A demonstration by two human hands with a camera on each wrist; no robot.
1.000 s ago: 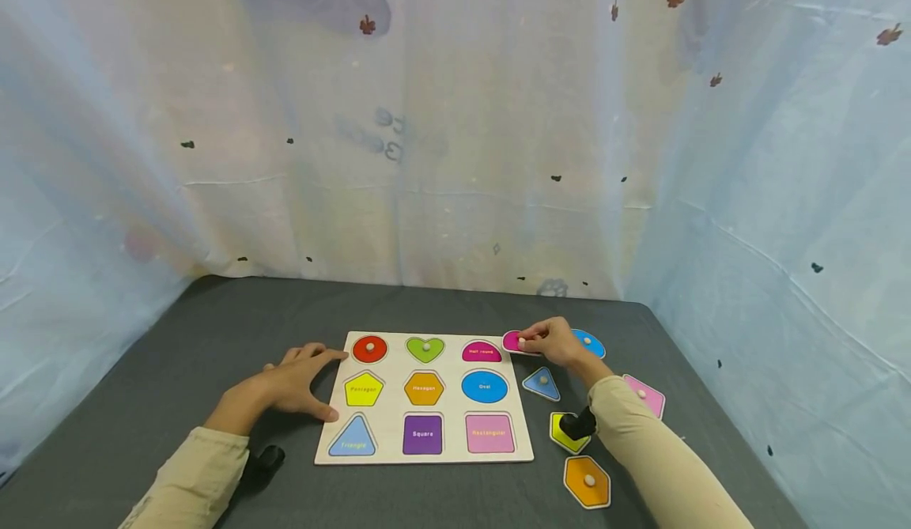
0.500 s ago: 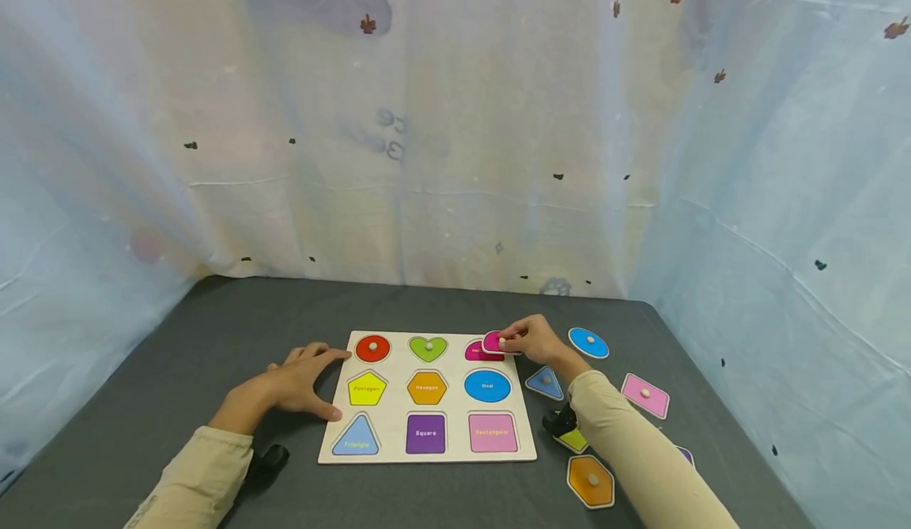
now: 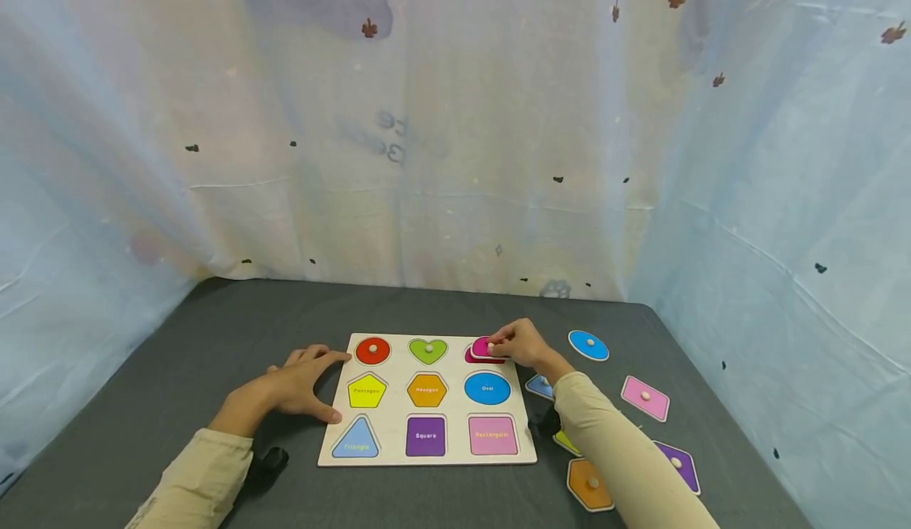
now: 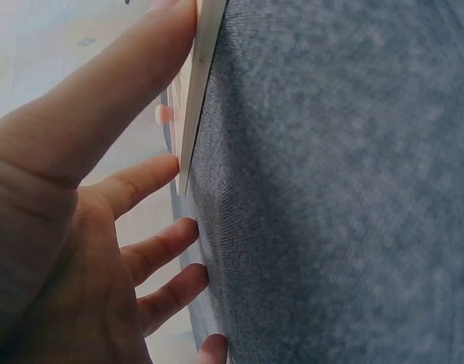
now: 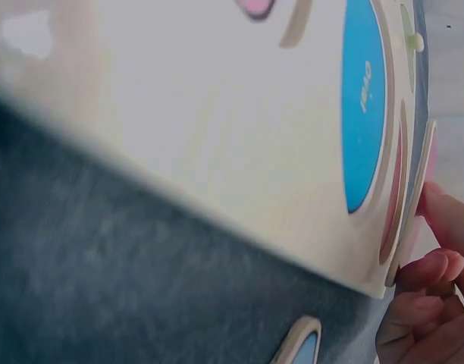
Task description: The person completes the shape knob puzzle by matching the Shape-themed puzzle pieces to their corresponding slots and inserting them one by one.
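A wooden shape puzzle board point(image 3: 455, 402) lies flat on the dark cloth. My left hand point(image 3: 302, 383) touches its left edge, thumb and fingers spread; the left wrist view shows the thumb and index fingertip against the edge. My right hand point(image 3: 523, 343) pinches the knob of the magenta half-round piece point(image 3: 481, 347), held just over the half-round slot point(image 5: 393, 205) and slightly off it. In the right wrist view the piece's edge stands apart from the board. The red circle piece point(image 3: 372, 350) and green heart piece point(image 3: 428, 350) sit in their slots.
Right of the board lie a blue oval piece point(image 3: 588, 345), a pink rectangle point(image 3: 645, 398), a purple square point(image 3: 678, 466) and an orange hexagon point(image 3: 589, 485). The right arm partly covers a blue triangle point(image 3: 539, 387) and a yellow pentagon point(image 3: 566, 443). A patterned curtain point(image 3: 455, 157) hangs behind.
My right hand has carried the half-round piece leftward from beside the board to over the half-round slot. The purple square has come into view past the sleeve. The left hand keeps its place.
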